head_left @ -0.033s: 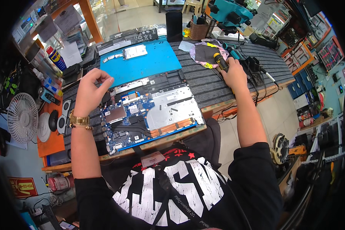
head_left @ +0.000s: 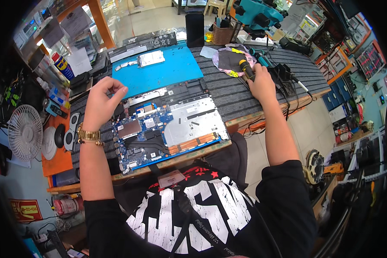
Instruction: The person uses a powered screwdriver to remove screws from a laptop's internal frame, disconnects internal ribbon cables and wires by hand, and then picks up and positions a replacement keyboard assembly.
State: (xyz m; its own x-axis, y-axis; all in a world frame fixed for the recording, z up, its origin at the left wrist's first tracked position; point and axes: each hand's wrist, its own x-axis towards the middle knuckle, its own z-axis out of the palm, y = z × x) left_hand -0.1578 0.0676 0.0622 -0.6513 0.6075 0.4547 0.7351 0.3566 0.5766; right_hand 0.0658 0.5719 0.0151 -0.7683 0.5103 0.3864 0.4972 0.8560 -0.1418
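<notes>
An opened laptop base lies in front of me, its blue circuit board and silver inner plate bare. Over its far left corner hovers my left hand, fingers curled toward the thumb; anything small between them is hidden. My right hand is off to the right, closed around a screwdriver with a yellow and black handle, above the ribbed grey mat. Beyond the laptop is a blue work mat, bearing a silver rectangular drive and small metal pieces.
A crumpled cloth lies near my right hand, beside a cabled soldering iron. A long black battery and a dark upright panel stand behind the mat. A teal microscope is at the back right, a white fan at the left.
</notes>
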